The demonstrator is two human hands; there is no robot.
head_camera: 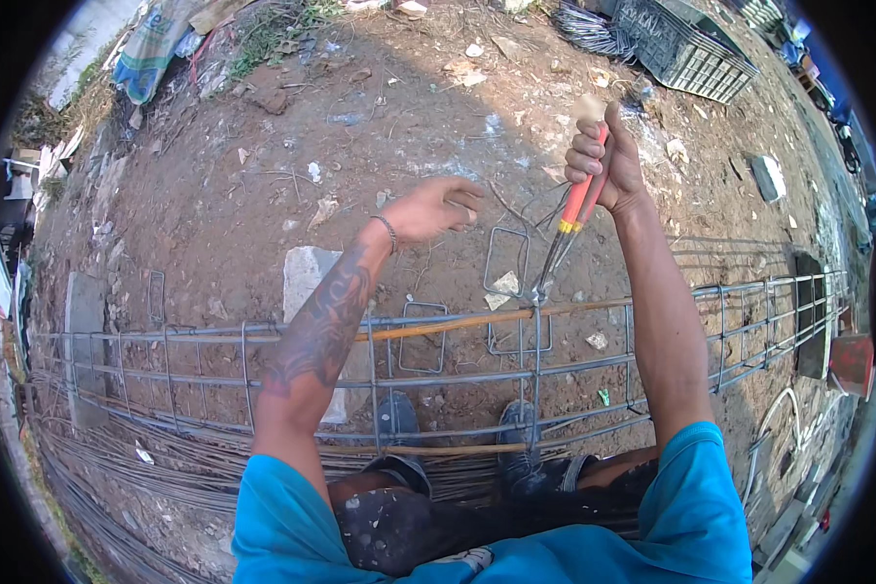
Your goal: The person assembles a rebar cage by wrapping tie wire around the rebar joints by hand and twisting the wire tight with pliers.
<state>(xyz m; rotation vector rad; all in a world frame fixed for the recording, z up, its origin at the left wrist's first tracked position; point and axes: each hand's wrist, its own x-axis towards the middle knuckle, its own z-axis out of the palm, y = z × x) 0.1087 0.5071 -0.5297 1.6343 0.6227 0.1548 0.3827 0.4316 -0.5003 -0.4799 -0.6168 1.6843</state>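
Observation:
My right hand (617, 164) is wrapped around the red handles of a pair of end-cutting nippers (577, 201), thumb raised. The nippers point down, their jaws at a crossing of a stirrup and the upper bar on a long steel rebar cage (452, 380). Dark thin tie wires (547, 208) stick up beside the nippers. Above the cage, left of the nippers, hovers my left hand (434, 210), somewhat blurred, fingers loosely curled and nothing visible in it. A rusty brown bar (445, 323) runs along the cage's far side.
Loose rectangular stirrups (507, 263) lie on the dirt beyond and under the cage. Concrete blocks (85, 350) stand at both cage ends. Long steel rods (190, 467) lie near my shoes. A black plastic crate (682, 55) and a wire bundle (591, 29) sit far right.

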